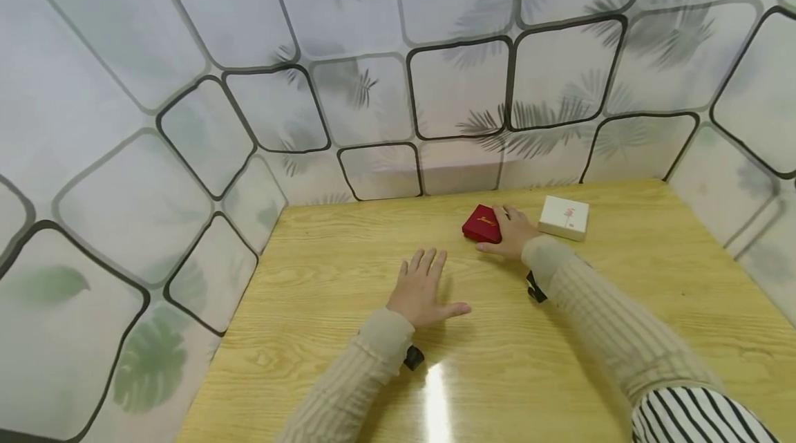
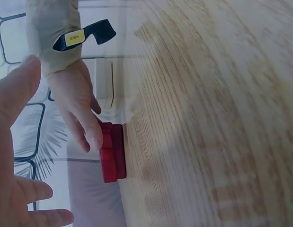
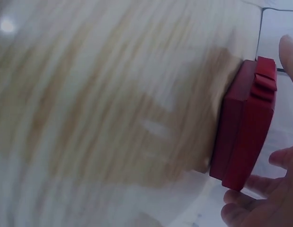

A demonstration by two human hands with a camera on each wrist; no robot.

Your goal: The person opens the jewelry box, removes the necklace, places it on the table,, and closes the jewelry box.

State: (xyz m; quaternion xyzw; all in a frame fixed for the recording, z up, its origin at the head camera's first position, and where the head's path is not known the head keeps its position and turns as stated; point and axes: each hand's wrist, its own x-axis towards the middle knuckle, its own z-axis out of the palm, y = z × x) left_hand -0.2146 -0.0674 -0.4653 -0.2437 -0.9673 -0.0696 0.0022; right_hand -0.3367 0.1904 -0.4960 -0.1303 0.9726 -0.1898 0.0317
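Observation:
A red box point(image 1: 481, 224) with gold lettering lies on the wooden table; a bow shows on the red box point(image 3: 245, 118) in the right wrist view. My right hand point(image 1: 513, 234) is at its right side, fingers spread over and beside the edge; firm contact cannot be told. In the left wrist view, the right hand point(image 2: 76, 97) has fingertips by the top of the red box point(image 2: 110, 152). My left hand point(image 1: 420, 292) is spread above the table, nearer me and left of the box, holding nothing. Fingers of the right hand point(image 3: 269, 201) curve loosely near the box's end.
A white box point(image 1: 564, 218) with a pink flamingo print lies just right of my right hand. The wooden table point(image 1: 311, 256) meets a patterned curtain or wall covering point(image 1: 367, 104) at its back and sides. Black straps circle both wrists.

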